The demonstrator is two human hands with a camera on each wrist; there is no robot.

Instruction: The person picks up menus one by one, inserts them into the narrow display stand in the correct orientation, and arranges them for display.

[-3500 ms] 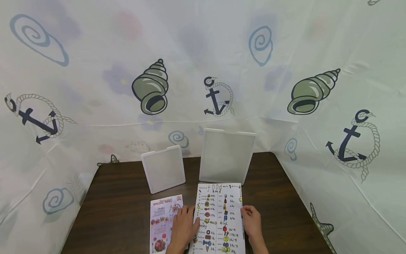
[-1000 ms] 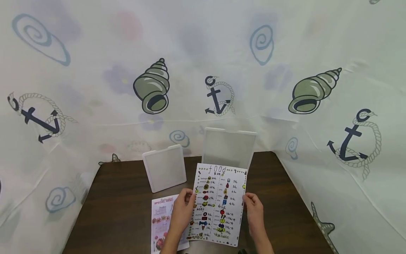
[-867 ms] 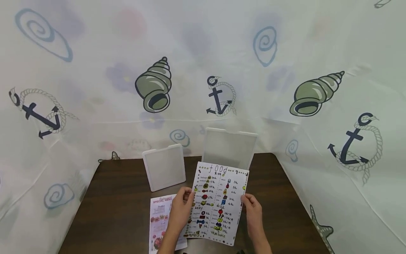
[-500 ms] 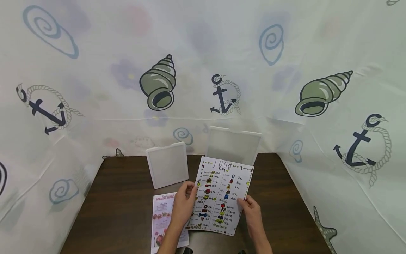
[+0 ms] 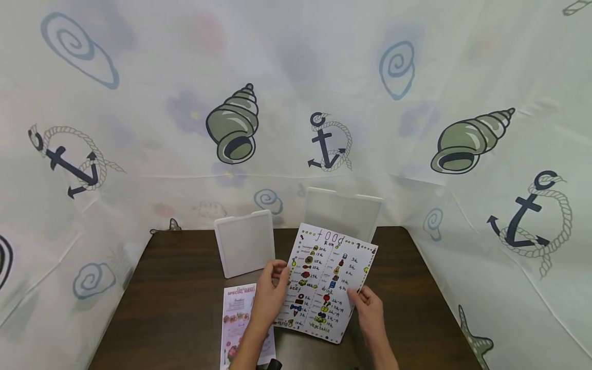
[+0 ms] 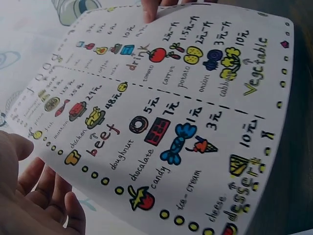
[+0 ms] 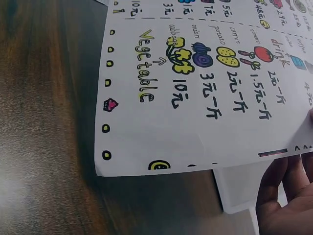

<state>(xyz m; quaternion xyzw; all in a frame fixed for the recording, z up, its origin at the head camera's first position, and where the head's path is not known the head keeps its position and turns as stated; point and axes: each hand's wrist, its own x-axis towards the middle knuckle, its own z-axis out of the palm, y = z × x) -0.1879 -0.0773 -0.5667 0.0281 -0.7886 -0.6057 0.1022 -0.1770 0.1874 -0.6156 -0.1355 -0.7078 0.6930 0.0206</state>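
In the head view I hold a hand-drawn food menu point(image 5: 319, 277) above the table, tilted with its top leaning right. My left hand point(image 5: 268, 294) pinches its left edge between thumb and fingers. At the right edge, my right hand point(image 5: 368, 308) grips it, thumb on the front. The left wrist view shows the menu's drawings and prices point(image 6: 166, 142), with the left fingers point(image 6: 44, 188) behind the edge. From the right wrist, the menu's bottom corner point(image 7: 132, 142) hangs over the wood, and the right fingers point(image 7: 288, 181) curl behind the paper.
A printed pink "special menu" point(image 5: 237, 326) lies on the dark wooden table point(image 5: 166, 298), partly under my left forearm. Two white-framed panels, a smaller one point(image 5: 245, 244) and a larger one point(image 5: 342, 210), stand at the back. A patterned cloth point(image 5: 287, 77) hangs around the table.
The food menu lay flat on the table at first; both hands have lifted it. It has since tilted clockwise and moved slightly up and right. The pink menu stays on the table.
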